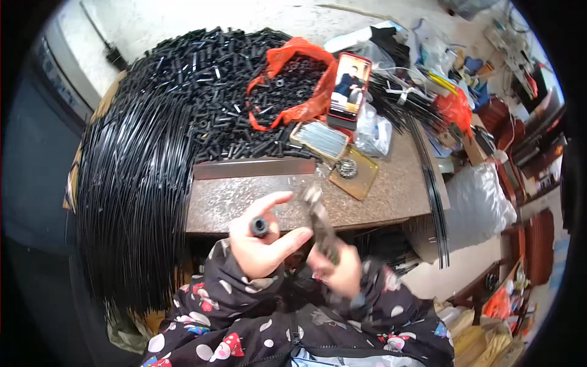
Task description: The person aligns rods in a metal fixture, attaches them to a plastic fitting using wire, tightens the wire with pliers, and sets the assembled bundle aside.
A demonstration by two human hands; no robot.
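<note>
My left hand (257, 251) holds a short black tube (260, 227), its hollow round end turned toward me. The thumb and index finger of that hand are stretched apart to the right. In my right hand (342, 272) is a metal hand tool that looks like pliers (322, 223), smeared by motion. The tool points up and away from me, close to my left thumb. Whether its jaws hold anything cannot be seen. Both hands are in front of the table's near edge (293, 223).
Black tube pieces (214, 79) are heaped on the table behind a metal strip (254, 168). Long black rods (134, 202) hang over the left side. A red bag (287, 116) of small black parts, a phone (350, 88), a box of pins (321, 139) and a yellowish tray (361, 177) stand right.
</note>
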